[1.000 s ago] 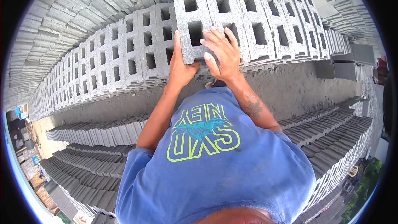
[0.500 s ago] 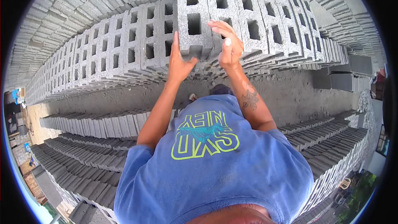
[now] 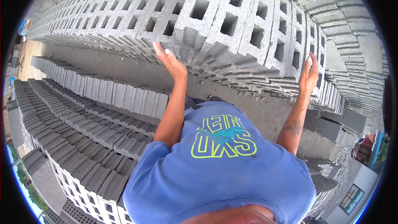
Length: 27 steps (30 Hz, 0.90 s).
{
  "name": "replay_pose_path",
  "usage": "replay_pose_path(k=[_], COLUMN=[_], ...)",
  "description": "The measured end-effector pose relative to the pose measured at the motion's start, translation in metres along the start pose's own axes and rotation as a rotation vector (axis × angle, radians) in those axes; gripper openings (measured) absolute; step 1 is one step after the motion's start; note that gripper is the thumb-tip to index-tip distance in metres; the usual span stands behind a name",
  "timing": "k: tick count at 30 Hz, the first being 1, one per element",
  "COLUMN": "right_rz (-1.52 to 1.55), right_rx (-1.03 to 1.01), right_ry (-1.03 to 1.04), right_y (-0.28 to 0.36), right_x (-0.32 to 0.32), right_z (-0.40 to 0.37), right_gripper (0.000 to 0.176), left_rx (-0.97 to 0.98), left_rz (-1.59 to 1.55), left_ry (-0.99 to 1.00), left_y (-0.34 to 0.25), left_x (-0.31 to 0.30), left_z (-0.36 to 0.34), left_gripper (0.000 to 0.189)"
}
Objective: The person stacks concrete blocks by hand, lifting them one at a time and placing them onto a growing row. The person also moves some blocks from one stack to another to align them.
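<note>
A tall stack of grey hollow concrete blocks rises in front of me, holes facing up. One block on the top course sits slightly proud of its neighbours. My left hand is open, palm up, just below that block's near end and apart from it. Off to the right, my right hand is open too, fingers up, close to the edge of the stack's right-hand blocks. Neither hand holds anything. My blue shirt fills the lower middle of the view.
A dirt aisle runs between the tall stack and lower rows of grey blocks at my left. More block rows lie further left. Loose blocks sit low on the right.
Both hands have let go of the block they were pushing onto the stack. My right hand swung far to the right, and my view has turned to the right.
</note>
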State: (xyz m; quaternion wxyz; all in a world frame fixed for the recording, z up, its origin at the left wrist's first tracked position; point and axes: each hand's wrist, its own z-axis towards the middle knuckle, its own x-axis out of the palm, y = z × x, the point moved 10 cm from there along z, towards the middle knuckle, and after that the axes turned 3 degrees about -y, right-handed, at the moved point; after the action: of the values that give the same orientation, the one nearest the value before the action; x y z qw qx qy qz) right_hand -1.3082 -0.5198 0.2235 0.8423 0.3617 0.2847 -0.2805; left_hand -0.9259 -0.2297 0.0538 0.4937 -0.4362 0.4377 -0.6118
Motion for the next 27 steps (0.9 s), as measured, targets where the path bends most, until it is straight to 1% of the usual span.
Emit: replay_pose_path(k=[1, 3, 4, 5, 6, 7, 9, 11, 13, 15, 17, 18, 19, 20, 21, 22, 23, 24, 25, 26, 27], right_rz=[-0.032, 0.042, -0.200, -0.153, -0.137, -0.121, -0.055, 0.012, -0.005, 0.000, -0.034, -0.018, -0.001, 0.048, 0.132, 0.195, 0.269, 0.339, 0.405, 0.459, 0.506], right_rx=[-0.029, -0.097, -0.149, -0.180, -0.170, -0.154, -0.154, -0.139, -0.154, -0.160, -0.139, -0.144, -0.166, -0.161, -0.209, -0.210, -0.218, -0.166, -0.101, -0.094, -0.076], right_ry=[0.036, 0.062, 0.146, 0.173, 0.174, 0.178, 0.170, 0.231, 0.257, 0.247, 0.253, 0.280, 0.287, 0.279, 0.239, 0.179, 0.145, 0.088, 0.043, 0.035, 0.013], right_y=[-0.015, -0.048, -0.047, -0.045, -0.037, -0.035, -0.039, -0.046, -0.043, -0.048, -0.042, -0.036, -0.030, -0.033, -0.035, -0.043, -0.047, -0.051, -0.056, -0.047, -0.036], right_x=[0.006, 0.029, 0.042, 0.047, 0.048, 0.047, 0.047, 0.048, 0.051, 0.053, 0.051, 0.049, 0.046, 0.046, 0.042, 0.037, 0.035, 0.029, 0.025, 0.020, 0.013], right_z=[-0.001, -0.010, -0.014, -0.013, -0.012, -0.014, -0.003, -0.012, -0.014, -0.016, -0.019, -0.024, -0.019, -0.019, -0.019, -0.019, -0.020, -0.021, -0.023, -0.028, -0.034], right_gripper=[0.038, 0.039, 0.042, 0.045, 0.045, 0.045, 0.046, 0.049, 0.051, 0.051, 0.049, 0.048, 0.047, 0.044, 0.042, 0.041, 0.040, 0.041, 0.041, 0.042, 0.043], left_rx=[0.038, 0.090, 0.102, 0.113, 0.141, 0.200, 0.185, 0.124, 0.221, 0.198, 0.138, 0.136, 0.092, 0.118, 0.146, 0.159, 0.104, 0.027, -0.059, -0.157, -0.402], left_rz=[-0.026, -0.053, -0.085, -0.117, -0.043, 0.036, 0.074, -0.016, -0.062, -0.063, -0.089, -0.027, -0.063, -0.095, -0.128, -0.120, 0.072, 0.267, 0.405, 0.536, 0.731], left_ry=[-0.044, -0.100, -0.161, -0.222, -0.221, -0.303, -0.281, -0.314, -0.405, -0.401, -0.442, -0.391, -0.356, -0.367, -0.393, -0.456, -0.390, -0.332, -0.324, -0.299, -0.213], left_y=[-0.006, -0.012, -0.010, -0.008, -0.007, -0.010, -0.009, -0.003, -0.007, 0.004, -0.003, -0.003, -0.002, -0.003, 0.004, 0.008, 0.014, 0.028, 0.053, 0.078, 0.105], left_x=[0.001, 0.015, 0.024, 0.036, 0.066, 0.071, 0.074, 0.063, 0.040, 0.063, 0.064, 0.061, 0.058, 0.048, 0.031, 0.003, -0.020, -0.046, -0.079, -0.110, -0.142], left_z=[-0.008, -0.019, -0.021, -0.023, -0.017, -0.020, -0.018, -0.022, -0.027, -0.010, -0.011, -0.011, -0.014, -0.018, -0.025, -0.038, -0.053, -0.071, -0.096, -0.123, -0.153], left_gripper=[0.063, 0.066, 0.065, 0.064, 0.066, 0.067, 0.067, 0.070, 0.067, 0.065, 0.065, 0.065, 0.066, 0.064, 0.062, 0.062, 0.058, 0.054, 0.050, 0.047, 0.047])
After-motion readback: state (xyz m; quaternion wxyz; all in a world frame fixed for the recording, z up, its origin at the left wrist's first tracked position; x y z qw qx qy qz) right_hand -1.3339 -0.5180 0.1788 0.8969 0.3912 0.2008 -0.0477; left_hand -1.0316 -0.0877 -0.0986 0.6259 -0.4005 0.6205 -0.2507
